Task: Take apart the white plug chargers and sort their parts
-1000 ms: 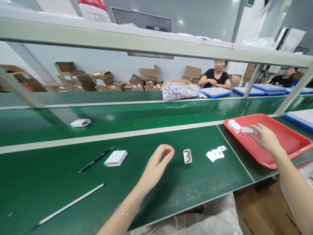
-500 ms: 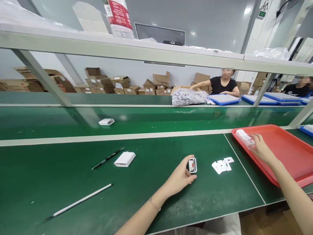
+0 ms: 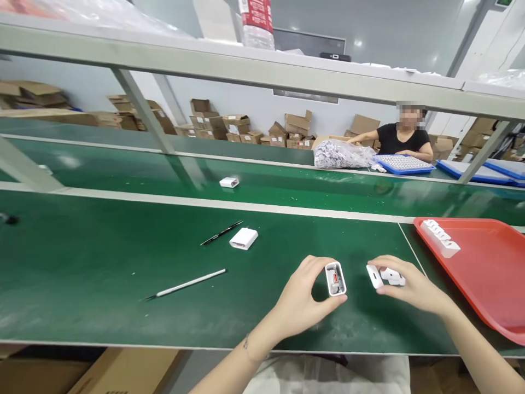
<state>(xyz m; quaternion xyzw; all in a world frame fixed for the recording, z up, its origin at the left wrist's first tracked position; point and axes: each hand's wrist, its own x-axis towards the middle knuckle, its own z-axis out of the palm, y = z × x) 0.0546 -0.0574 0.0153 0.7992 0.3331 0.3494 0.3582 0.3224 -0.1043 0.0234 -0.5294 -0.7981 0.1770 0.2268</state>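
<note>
My left hand (image 3: pixel 303 298) grips a small white charger housing (image 3: pixel 335 278), open end up, with a red part showing inside. My right hand (image 3: pixel 404 284) is closed on a small white plastic cover piece (image 3: pixel 374 276), held close beside the housing; more white cover pieces (image 3: pixel 394 276) lie under its fingers on the green bench (image 3: pixel 123 262). To the right a red tray (image 3: pixel 488 273) holds a row of white parts (image 3: pixel 440 238) at its near-left corner.
A white charger (image 3: pixel 243 238), a black stick (image 3: pixel 221 233) and a white-handled tool (image 3: pixel 184 284) lie left of my hands. Another white charger (image 3: pixel 228 182) rides the conveyor belt behind. Across the line a person in black (image 3: pixel 400 139) works beside a blue tray (image 3: pixel 404 163) and a plastic bag (image 3: pixel 342 154).
My left hand took hold of the housing and lifted it. My right hand left the red tray, came to the cover pieces and picked one up. The camera view shifted left.
</note>
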